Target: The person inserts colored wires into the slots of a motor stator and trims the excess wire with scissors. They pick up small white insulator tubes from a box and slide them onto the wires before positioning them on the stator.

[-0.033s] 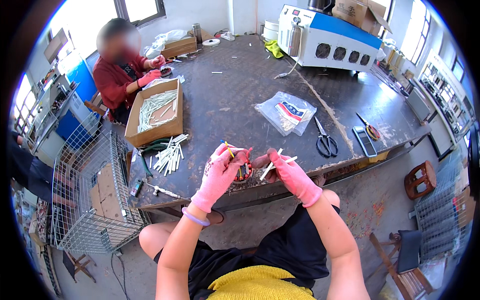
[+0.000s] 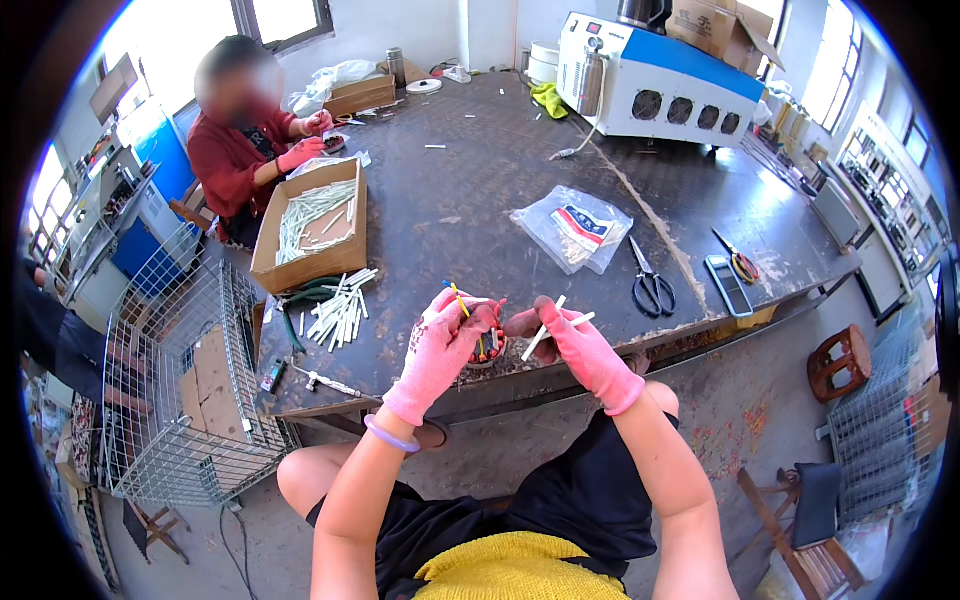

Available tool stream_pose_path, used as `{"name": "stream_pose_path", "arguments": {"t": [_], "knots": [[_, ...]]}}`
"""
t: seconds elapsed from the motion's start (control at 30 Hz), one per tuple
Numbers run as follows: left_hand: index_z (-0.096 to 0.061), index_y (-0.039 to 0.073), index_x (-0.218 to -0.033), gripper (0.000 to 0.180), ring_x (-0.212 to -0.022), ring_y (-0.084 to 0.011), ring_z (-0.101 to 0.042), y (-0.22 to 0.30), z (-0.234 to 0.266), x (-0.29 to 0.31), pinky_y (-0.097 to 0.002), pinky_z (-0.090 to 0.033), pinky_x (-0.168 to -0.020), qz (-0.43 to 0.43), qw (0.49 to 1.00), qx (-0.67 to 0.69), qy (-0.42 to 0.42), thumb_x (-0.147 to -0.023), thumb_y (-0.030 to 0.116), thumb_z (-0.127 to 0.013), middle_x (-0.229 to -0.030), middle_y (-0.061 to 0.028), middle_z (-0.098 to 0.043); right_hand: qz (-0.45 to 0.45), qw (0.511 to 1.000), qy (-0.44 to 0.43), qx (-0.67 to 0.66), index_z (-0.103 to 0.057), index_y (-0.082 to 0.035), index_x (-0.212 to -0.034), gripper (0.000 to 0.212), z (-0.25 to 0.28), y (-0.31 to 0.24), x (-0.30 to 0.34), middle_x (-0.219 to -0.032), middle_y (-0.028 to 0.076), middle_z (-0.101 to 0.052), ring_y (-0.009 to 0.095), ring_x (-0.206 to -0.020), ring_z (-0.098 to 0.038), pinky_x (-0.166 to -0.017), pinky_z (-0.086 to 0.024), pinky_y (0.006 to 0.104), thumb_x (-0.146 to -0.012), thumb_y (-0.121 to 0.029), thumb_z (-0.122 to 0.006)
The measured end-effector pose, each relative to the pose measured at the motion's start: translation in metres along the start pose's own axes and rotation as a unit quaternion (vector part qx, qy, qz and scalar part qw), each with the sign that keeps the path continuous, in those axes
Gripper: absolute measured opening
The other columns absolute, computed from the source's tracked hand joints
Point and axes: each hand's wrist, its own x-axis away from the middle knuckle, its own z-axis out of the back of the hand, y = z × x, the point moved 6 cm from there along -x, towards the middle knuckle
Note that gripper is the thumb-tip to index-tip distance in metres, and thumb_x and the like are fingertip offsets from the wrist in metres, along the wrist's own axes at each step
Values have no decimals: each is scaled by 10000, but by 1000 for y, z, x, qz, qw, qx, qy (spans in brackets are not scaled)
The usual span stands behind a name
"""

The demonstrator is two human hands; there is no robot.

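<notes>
The right hand [image 2: 590, 362] pinches crossed white sticks [image 2: 531, 347]; slackening could drop one beside the left hand [image 2: 432, 358], gripping yellow wire [image 2: 460, 300].

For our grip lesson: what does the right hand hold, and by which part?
Right hand: two white sticks, one near its middle, the other's hold point hidden.
</notes>
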Motion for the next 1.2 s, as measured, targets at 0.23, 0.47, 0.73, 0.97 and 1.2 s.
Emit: {"name": "stream_pose_path", "arguments": {"t": [0.23, 0.47, 0.73, 0.97, 1.2], "knots": [[-718, 41, -1055, 160, -930, -206, -605, 4, 3, 8, -331, -498, -837, 8, 998, 28, 47, -937, 120, -644, -931, -74, -663, 69, 998, 9, -3, -729, -82, -1008, 496, -3, -24, 2, -777, -75, -531, 14, -680, -442, -572, -311, 193, -984, -545, -553], [-693, 14, -1108, 194, -822, -240, -661, -1, 2, 22, -331, -525, -717, -25, 996, -8, 81, -939, 88, -632, -970, -121, -674, 62, 996, -52, 28, -665, -56, -1077, 219, -39, -81, 21, -840, -67, -627, 6, -664, -487, -563, -398, 189, -977, -251, -648], [-708, 40, -997, 148, -704, -295, -579, 8, 1, 28, -401, -446, -625, -148, 984, -57, 77, -861, 57, -650, -797, -96, -585, 275, 917, 39, 287, -650, -28, -942, 152, -69, -132, 7, -689, 118, -623, 150, -592, -603, -560, -470, 297, -925, -176, -681], [-649, 28, -856, 27, -695, -293, -570, 17, 2, 27, -405, -436, -622, -164, 981, -73, 77, -835, 37, -663, -760, -87, -547, 292, 889, 18, 353, -597, -41, -921, 231, -77, -137, 1, -799, 147, -624, 342, -740, -630, -635, -485, 387, -931, -260, -670], [-609, 25, -803, 77, -722, -310, -581, 15, 2, 26, -407, -451, -645, -170, 979, -84, 80, -829, 48, -677, -786, -93, -581, 301, 869, 13, 394, -579, -53, -916, 250, -82, -137, 1, -806, 151, -636, 351, -747, -645, -621, -489, 404, -933, -289, -660]]}}
